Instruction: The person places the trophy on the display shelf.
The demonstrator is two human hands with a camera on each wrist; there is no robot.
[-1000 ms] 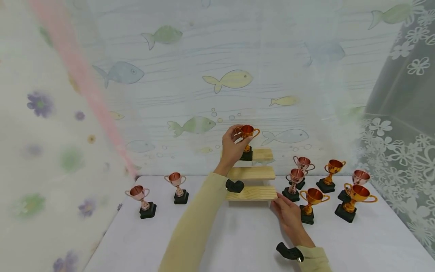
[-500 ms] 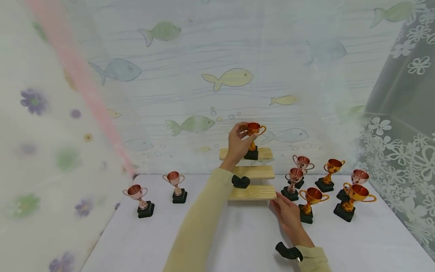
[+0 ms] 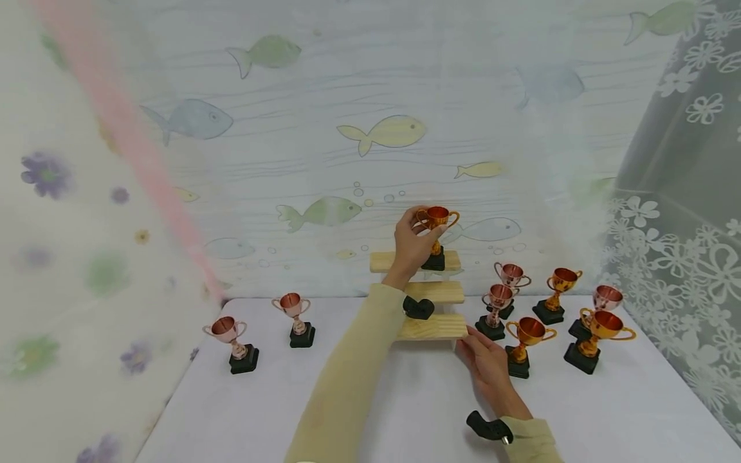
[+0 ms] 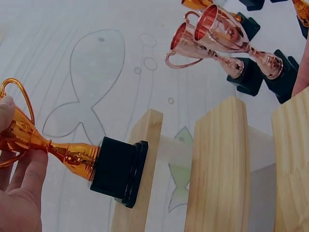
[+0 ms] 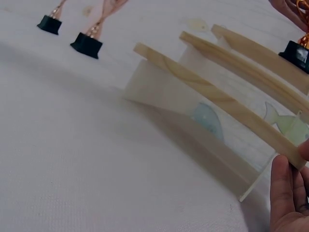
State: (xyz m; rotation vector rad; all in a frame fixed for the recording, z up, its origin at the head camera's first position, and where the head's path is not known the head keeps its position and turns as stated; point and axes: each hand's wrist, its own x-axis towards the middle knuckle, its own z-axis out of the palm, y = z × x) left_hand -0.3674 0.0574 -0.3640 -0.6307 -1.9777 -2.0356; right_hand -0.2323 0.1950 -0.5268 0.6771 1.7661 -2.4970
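Note:
A three-step wooden stand (image 3: 431, 328) sits at the back of the white table. My left hand (image 3: 412, 247) grips the cup of a gold trophy (image 3: 438, 222), whose black base sits on the top step (image 3: 388, 260). In the left wrist view the trophy (image 4: 72, 154) stands near the step's (image 4: 140, 159) edge, with my fingers (image 4: 19, 193) round its cup. My right hand (image 3: 489, 363) lies on the table, fingers straight against the right end of the lowest step. The right wrist view shows those fingertips (image 5: 289, 193) at the end of the stand (image 5: 217, 101).
Several gold and copper trophies (image 3: 529, 334) stand in a cluster to the right of the stand. Two copper trophies (image 3: 292, 305) stand apart on the left. Fish-patterned sheeting closes the back and floral curtains (image 3: 683, 257) both sides. Bare table (image 3: 405, 411) lies in front.
My left hand has carried the gold trophy to the right along the top step, and its base now sits farther right. The right hand has stayed at the lowest step.

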